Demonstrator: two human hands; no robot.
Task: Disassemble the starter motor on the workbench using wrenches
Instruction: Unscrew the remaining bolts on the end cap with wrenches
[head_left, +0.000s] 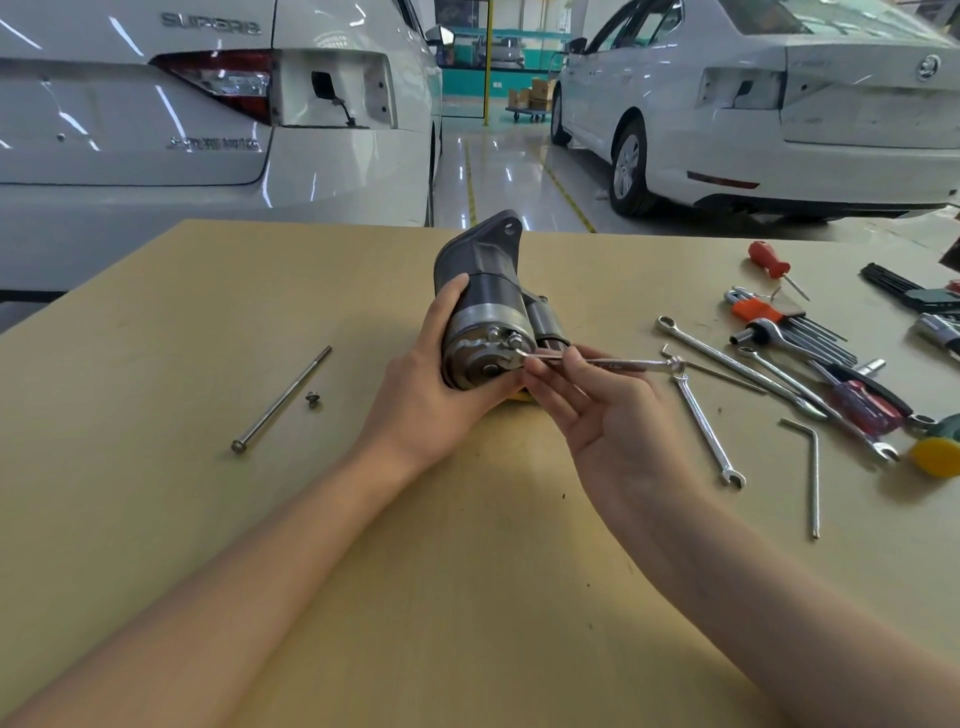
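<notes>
The starter motor (480, 306) sits mid-bench on the tan workbench (156, 364), tilted with its end cap toward the person — the left hand (441, 395) wraps round its body from the left side. The right hand (597, 410), palm up, pinches a slim wrench (597, 362) between thumb and fingertips, its open end set on a nut at the end cap. A long bolt (283, 399) and a small bolt (312, 398) lie to the left — more wrenches (709, 431), hex keys and a red screwdriver (771, 261) are scattered to the right.
</notes>
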